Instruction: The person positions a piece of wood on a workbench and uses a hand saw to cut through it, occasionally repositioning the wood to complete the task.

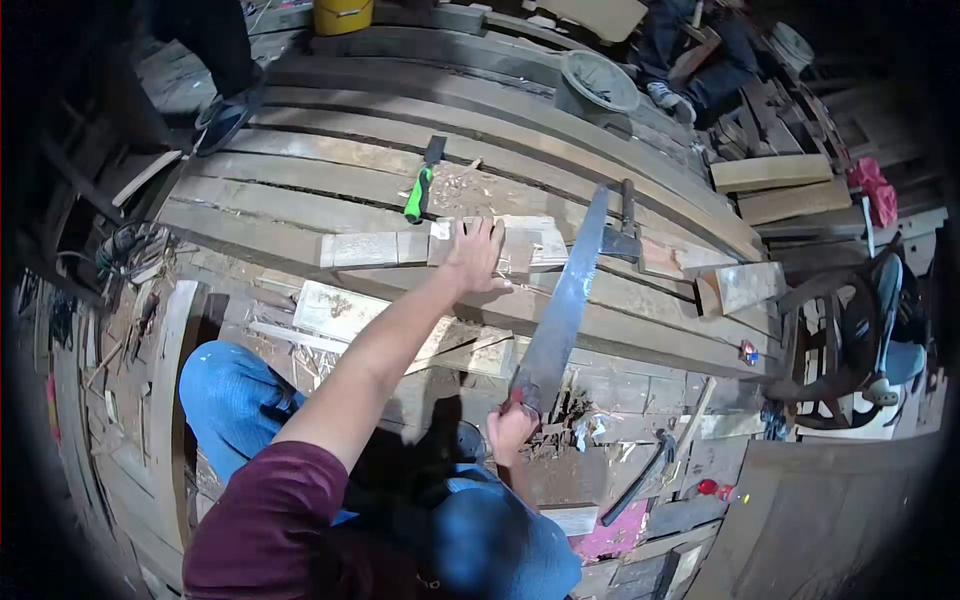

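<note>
My left hand (pixel 476 256) lies flat with fingers spread on a short wooden board (pixel 375 249) resting on the slatted bench. In my right hand (pixel 512 428) is the handle of a handsaw (pixel 566 315), its long blade pointing up and away. The blade passes close to the board's right end; whether the teeth touch the wood cannot be made out. Beyond my left hand lies a chisel (pixel 420 190) with a bright green handle, near wood chips. A hatchet-like tool (pixel 625 228) with a dark handle rests just right of the blade.
A wooden block (pixel 742 288) sits on the bench's right. Behind stand a grey bucket (pixel 598 82) and a yellow bucket (pixel 342 15). Other people's feet show at the upper left and upper right. A pale plank (pixel 340 312) and scraps lie below the bench; a wheel (pixel 835 340) stands right.
</note>
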A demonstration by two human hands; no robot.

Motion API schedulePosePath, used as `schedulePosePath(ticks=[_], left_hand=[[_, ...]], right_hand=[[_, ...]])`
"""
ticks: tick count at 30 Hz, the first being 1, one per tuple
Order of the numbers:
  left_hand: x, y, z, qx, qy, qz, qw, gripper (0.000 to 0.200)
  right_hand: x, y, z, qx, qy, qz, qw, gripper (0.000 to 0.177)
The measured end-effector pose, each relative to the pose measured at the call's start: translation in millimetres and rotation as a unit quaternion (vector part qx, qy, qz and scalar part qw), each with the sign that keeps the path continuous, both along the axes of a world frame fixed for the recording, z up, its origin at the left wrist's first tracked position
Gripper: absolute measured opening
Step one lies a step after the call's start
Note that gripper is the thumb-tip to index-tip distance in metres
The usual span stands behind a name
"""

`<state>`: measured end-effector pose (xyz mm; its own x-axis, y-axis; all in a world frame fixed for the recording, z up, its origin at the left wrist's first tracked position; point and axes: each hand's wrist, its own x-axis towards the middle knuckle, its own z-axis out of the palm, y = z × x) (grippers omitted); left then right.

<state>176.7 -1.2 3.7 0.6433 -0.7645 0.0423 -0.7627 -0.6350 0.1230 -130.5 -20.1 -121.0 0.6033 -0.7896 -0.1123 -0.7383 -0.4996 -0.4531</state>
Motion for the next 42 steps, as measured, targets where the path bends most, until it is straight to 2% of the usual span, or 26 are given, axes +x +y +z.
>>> schedulePosePath(ticks=[2, 3, 6, 7, 8, 10, 11, 14, 15, 18, 21, 22, 23, 26, 27, 30, 31, 34, 35, 38, 39, 42], left_hand=[[20.9, 5.7, 0.4, 0.026, 0.086, 0.007, 0.996, 0.114], [27.7, 12.2, 8.9, 0.040, 0.103, 0.006, 0.994, 0.116], [46.8, 31.1, 3.9, 0.032, 0.128, 0.006, 0.991, 0.121], [50.6, 37.1, 0.1, 0.020, 0.132, 0.007, 0.991, 0.123], [52.5, 41.9, -2.8, 0.011, 0.140, 0.014, 0.990, 0.123], [55.7, 47.0, -6.9, -0.009, 0.155, 0.029, 0.987, 0.123], [55.4, 45.6, -8.0, -0.023, 0.155, 0.040, 0.987, 0.122], [48.5, 36.7, -11.2, -0.066, 0.156, 0.076, 0.983, 0.120], [47.6, 30.8, -2.4, -0.042, 0.190, 0.084, 0.977, 0.119], [42.4, 10.9, -8.9, -0.016, 0.182, 0.121, 0.976, 0.124], [45.1, 11.3, -13.4, -0.067, 0.157, 0.085, 0.982, 0.127], [43.0, 16.7, 1.1, -0.082, 0.143, 0.067, 0.984, 0.128], [41.2, 24.9, 16.6, -0.061, 0.155, 0.042, 0.985, 0.126], [50.9, 42.8, -11.9, -0.083, 0.099, -0.028, 0.991, 0.120], [52.1, 48.9, -20.6, -0.102, 0.082, -0.054, 0.990, 0.106], [56.2, 49.4, -32.6, -0.110, 0.069, -0.089, 0.988, 0.093], [57.1, 49.2, -29.0, -0.128, 0.060, -0.109, 0.984, 0.080], [69.4, 45.2, -21.0, -0.117, 0.127, -0.140, 0.975, 0.072], [72.0, 46.6, -30.5, -0.208, 0.035, -0.187, 0.960, 0.058], [68.4, 44.2, -1.2, -0.178, 0.171, -0.144, 0.958, 0.045], [67.3, 40.8, -0.4, -0.165, 0.158, -0.107, 0.968, 0.036], [66.0, 37.7, 2.9, -0.151, 0.139, -0.040, 0.978, 0.030]], right_hand=[[-4.3, -8.4, -6.9, 0.014, -0.033, 0.007, 0.999, 0.036], [-3.1, -4.7, 5.4, -0.034, -0.108, -0.004, 0.994, 0.024], [-8.0, -4.3, 20.6, -0.013, -0.104, -0.041, 0.994, 0.015], [-14.3, -7.3, 17.4, 0.054, -0.105, -0.053, 0.992, 0.014], [-19.3, -11.0, 13.4, 0.126, -0.158, -0.078, 0.976, 0.017], [-16.7, -14.9, 34.3, 0.264, -0.260, -0.124, 0.920, 0.025], [-18.9, -18.8, 53.4, 0.322, -0.269, -0.115, 0.900, 0.033], [-23.0, -21.6, 64.1, 0.343, -0.291, -0.151, 0.880, 0.037], [-27.2, -23.2, 61.9, 0.332, -0.293, -0.127, 0.887, 0.036], [-21.3, -11.2, 87.4, 0.338, -0.307, -0.152, 0.877, 0.046], [-28.5, -6.6, 87.7, 0.324, -0.310, -0.126, 0.885, 0.028], [-27.9, -3.9, 93.2, 0.326, -0.309, -0.120, 0.885, 0.021], [-25.7, 0.2, 99.3, 0.356, -0.328, -0.131, 0.865, 0.022], [-21.8, 8.9, 105.7, 0.386, -0.311, -0.137, 0.858, 0.030], [-23.0, 8.3, 99.9, 0.408, -0.332, -0.101, 0.845, 0.030], [-25.1, 3.7, 89.1, 0.369, -0.298, -0.009, 0.880, 0.033], [-21.4, 4.2, 82.7, 0.378, -0.312, -0.003, 0.872, 0.035], [-12.9, 7.3, 89.4, 0.439, -0.317, -0.002, 0.841, 0.036], [-14.4, 6.8, 83.2, 0.468, -0.330, 0.006, 0.820, 0.032], [-4.3, 7.3, 101.8, 0.424, -0.264, 0.054, 0.865, 0.027], [-0.3, 7.3, 104.8, 0.423, -0.232, 0.047, 0.874, 0.025], [12.8, 10.2, 116.9, 0.455, -0.215, 0.038, 0.863, 0.025]])
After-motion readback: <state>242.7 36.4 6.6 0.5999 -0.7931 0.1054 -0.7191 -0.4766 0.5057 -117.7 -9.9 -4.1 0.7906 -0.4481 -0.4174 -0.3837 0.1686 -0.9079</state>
